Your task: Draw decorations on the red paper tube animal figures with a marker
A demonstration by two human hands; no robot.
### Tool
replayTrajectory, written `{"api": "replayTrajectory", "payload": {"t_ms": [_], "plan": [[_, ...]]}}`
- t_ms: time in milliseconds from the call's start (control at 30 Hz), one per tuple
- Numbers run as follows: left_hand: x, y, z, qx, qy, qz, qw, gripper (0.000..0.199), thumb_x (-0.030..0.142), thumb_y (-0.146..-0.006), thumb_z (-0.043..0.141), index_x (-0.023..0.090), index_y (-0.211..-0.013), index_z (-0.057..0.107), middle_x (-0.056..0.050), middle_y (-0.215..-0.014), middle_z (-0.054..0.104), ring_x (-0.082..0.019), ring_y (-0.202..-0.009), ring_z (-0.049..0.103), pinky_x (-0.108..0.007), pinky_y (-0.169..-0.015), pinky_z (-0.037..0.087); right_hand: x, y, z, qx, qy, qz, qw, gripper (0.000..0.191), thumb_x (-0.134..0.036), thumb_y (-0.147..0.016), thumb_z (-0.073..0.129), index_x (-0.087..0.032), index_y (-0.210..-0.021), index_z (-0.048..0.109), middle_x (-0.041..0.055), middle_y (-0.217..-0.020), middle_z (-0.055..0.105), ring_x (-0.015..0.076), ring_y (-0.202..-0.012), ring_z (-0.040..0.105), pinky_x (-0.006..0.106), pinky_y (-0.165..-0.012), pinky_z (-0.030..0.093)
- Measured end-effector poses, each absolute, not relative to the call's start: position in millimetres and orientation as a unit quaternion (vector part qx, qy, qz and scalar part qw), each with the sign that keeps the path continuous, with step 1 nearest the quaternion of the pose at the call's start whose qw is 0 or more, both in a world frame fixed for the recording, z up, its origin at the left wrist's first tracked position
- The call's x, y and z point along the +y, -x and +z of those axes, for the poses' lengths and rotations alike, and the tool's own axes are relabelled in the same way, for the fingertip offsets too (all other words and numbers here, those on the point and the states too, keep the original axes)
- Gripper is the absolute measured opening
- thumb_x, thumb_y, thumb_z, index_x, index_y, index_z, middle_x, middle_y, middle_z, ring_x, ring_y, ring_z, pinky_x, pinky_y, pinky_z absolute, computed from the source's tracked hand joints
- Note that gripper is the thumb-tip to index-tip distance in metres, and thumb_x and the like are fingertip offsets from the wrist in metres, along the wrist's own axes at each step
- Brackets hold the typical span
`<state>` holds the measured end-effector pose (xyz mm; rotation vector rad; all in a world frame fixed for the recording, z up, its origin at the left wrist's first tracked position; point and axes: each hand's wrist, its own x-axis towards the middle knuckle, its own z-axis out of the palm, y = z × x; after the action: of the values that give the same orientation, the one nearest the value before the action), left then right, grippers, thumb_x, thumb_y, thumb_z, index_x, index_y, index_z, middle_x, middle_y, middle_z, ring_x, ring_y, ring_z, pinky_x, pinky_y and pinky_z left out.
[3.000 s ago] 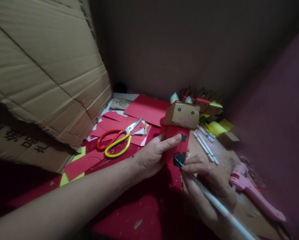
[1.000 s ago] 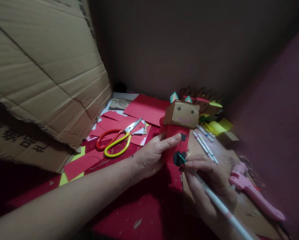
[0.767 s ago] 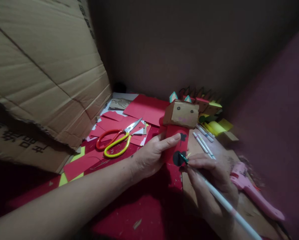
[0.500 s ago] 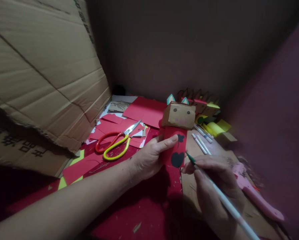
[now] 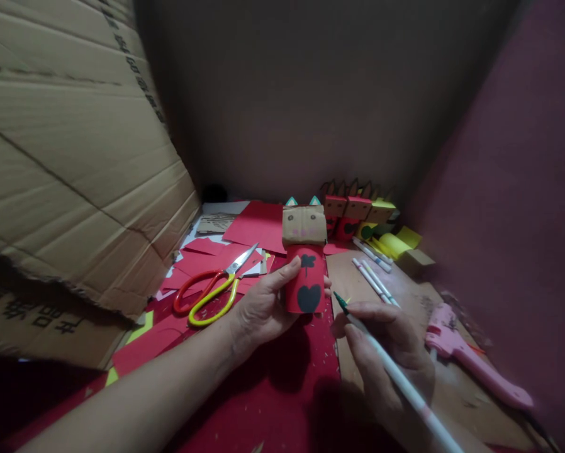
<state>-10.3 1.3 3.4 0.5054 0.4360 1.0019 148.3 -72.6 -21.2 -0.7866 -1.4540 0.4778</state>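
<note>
My left hand point(image 5: 268, 302) is wrapped round the body of a paper puppet point(image 5: 304, 267), its thumb across the front. The puppet has a box-shaped cardboard head with drawn eyes, pink marks and two pointed ears edged in teal. Its red tube body bears a dark flower shape above a dark heart shape. To the right, my right hand point(image 5: 391, 352) grips a white marker pen point(image 5: 400, 377). The pen's green tip points up and left, a small gap away from the red body.
Scissors point(image 5: 216, 283) with red and yellow handles lie on red paper scraps point(image 5: 202, 261). A big cardboard sheet point(image 5: 75, 138) stands at left. Several similar puppets point(image 5: 353, 211) stand at the back, near more markers point(image 5: 372, 277). A pink glue gun point(image 5: 475, 358) lies at right.
The puppet in my left hand has turned to face me more squarely and shifted left in view. The marker tip has drawn away from its body. The head view has shifted slightly.
</note>
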Motion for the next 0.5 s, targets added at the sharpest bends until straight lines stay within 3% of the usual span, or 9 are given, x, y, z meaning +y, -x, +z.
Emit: {"api": "replayTrajectory", "payload": {"t_ms": [167,333,500], "plan": [[-0.9,11.0,1.8,0.222,-0.243,0.462,0.823,0.032,0.034,-0.097,0.060,0.007,-0.091,0.076,-0.015,-0.083,0.079,-0.021,-0.071,0.075,-0.032,-0.072,0.060,-71.1,-147.9,-21.7,-0.666,0.339,0.181,0.639,0.033,-0.006,-0.091,0.060,-0.030,-0.112,0.065,-0.0033,-0.094,0.071,0.0079,-0.085,0.071,0.012,-0.081,0.055],[-1.5,11.0,2.1,0.205,-0.261,0.452,0.828,0.032,0.036,-0.091,0.068,0.005,-0.088,0.077,-0.015,-0.080,0.079,-0.021,-0.071,0.074,-0.032,-0.070,0.061,-72.6,-149.4,-18.9,-0.669,0.365,0.200,0.615,0.024,-0.012,-0.093,0.060,-0.031,-0.107,0.065,-0.0038,-0.086,0.068,0.0089,-0.077,0.069,0.011,-0.068,0.055],[-2.5,10.7,1.9,0.210,-0.265,0.446,0.829,0.036,0.037,-0.074,0.086,0.003,-0.087,0.078,-0.015,-0.081,0.079,-0.021,-0.071,0.074,-0.031,-0.069,0.061,-72.8,-150.0,-17.3,-0.678,0.359,0.220,0.602,0.026,-0.012,-0.095,0.059,-0.031,-0.111,0.063,-0.0033,-0.096,0.070,0.0082,-0.086,0.071,0.012,-0.078,0.056]]}}
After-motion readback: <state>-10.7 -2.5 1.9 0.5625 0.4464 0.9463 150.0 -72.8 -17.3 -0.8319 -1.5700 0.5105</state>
